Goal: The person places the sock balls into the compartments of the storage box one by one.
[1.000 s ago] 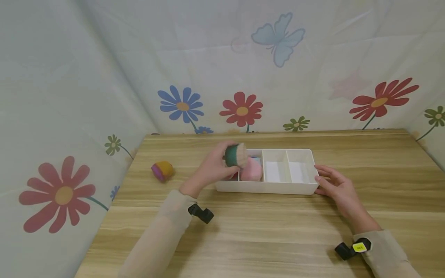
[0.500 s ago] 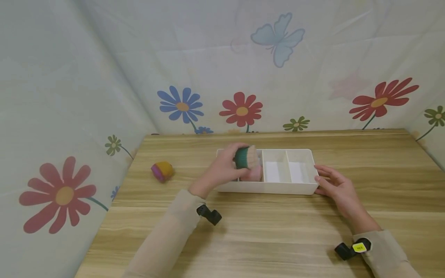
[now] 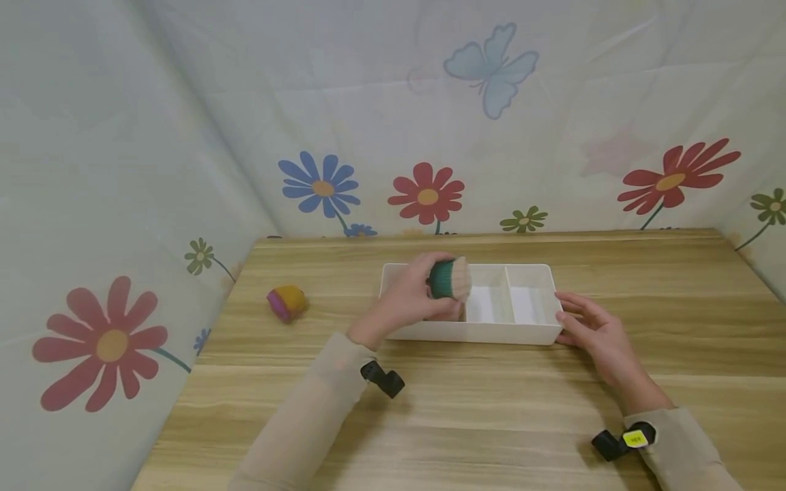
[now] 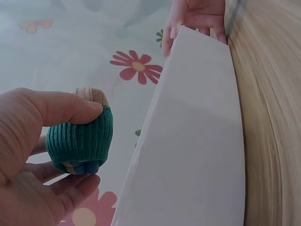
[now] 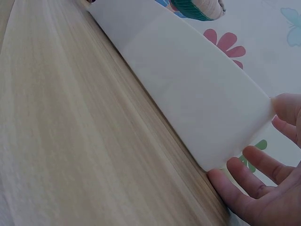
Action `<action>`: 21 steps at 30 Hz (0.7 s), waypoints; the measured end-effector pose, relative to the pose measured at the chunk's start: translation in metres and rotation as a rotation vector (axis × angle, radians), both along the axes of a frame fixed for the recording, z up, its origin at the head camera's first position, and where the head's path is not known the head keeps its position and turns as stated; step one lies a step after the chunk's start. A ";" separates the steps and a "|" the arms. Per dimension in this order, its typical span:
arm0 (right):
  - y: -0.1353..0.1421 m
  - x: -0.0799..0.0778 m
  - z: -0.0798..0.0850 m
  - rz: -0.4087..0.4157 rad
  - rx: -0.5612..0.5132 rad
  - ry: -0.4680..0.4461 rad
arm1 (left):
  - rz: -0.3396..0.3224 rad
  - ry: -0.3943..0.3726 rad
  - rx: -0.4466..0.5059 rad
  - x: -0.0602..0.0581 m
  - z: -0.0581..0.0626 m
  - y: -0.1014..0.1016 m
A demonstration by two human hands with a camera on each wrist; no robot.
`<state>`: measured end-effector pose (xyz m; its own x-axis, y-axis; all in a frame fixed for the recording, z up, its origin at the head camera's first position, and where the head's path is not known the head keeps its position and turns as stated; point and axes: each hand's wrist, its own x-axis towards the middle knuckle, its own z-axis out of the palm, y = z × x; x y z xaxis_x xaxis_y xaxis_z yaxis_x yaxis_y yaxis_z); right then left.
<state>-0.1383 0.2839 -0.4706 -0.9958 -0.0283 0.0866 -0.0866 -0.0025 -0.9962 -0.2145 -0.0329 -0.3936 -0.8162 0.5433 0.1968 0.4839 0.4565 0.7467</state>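
Note:
My left hand (image 3: 405, 293) grips a rolled pair of ribbed socks (image 3: 448, 278), green with a beige end, above the white divided box (image 3: 479, 333). In the left wrist view, the thumb lies across the green sock roll (image 4: 81, 134) with fingers beneath it. My right hand (image 3: 595, 334) touches the box's right end; in the right wrist view its loosely bent fingers (image 5: 249, 179) rest against that end wall. Part of a pink roll (image 3: 451, 312) shows below my left hand in the second compartment. The leftmost compartment is mostly hidden by that hand.
A yellow and purple sock roll (image 3: 286, 303) lies on the wooden table (image 3: 479, 423) left of the box. A flower-printed curtain (image 3: 368, 102) stands behind the table and along its left side. Black wrist cameras sit on both sleeves.
My left hand has moved right with the green and beige socks, from over the left compartments towards the third, covering more of the pink roll. My right hand and the box stay put.

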 end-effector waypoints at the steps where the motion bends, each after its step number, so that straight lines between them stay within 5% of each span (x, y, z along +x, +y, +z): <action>1: 0.000 0.000 0.000 -0.003 -0.001 -0.001 | -0.003 -0.002 -0.001 0.000 0.000 0.001; 21: 0.000 0.000 0.000 0.004 -0.024 0.025 | -0.075 0.037 -0.030 -0.005 -0.005 0.024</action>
<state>-0.1383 0.2842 -0.4706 -0.9932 -0.0295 0.1125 -0.1118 -0.0266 -0.9934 -0.2190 -0.0087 -0.3987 -0.7655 0.6086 0.2088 0.5445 0.4398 0.7142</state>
